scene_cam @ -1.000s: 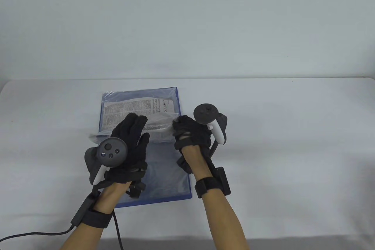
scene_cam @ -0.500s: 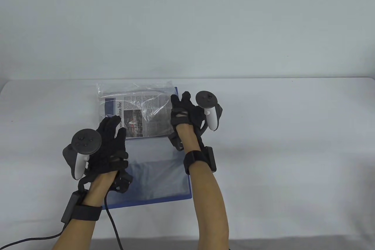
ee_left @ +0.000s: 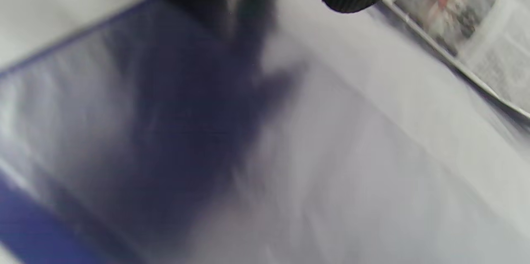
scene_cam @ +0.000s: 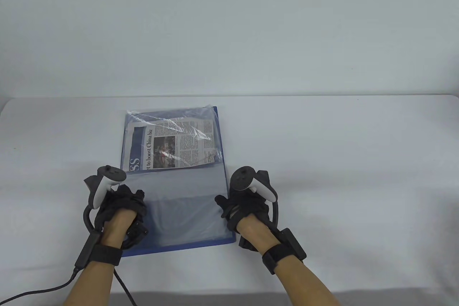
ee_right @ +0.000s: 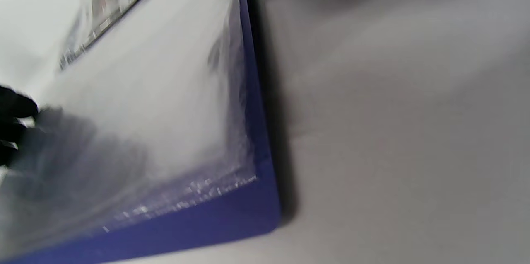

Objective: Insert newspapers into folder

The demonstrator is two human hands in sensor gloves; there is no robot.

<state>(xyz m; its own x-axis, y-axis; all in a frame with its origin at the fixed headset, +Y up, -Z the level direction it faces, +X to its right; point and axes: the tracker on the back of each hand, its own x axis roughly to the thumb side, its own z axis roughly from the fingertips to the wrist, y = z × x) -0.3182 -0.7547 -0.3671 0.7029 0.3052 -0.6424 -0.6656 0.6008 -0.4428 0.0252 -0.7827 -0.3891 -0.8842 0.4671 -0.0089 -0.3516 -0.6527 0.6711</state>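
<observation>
Our left hand curls its fingers down by the left edge of the folder; we cannot tell if they hold it. Our right hand rests by the right edge, its fingers hidden too. The folder is flat, blue, with shiny see-through plastic. The folded newspaper lies inside the plastic in the middle left of the frame, above both hands.

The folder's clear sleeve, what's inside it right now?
A folded newspaper sits in the far half of the blue folder. The near half looks empty; its near-left corner is hidden under the left hand.
</observation>
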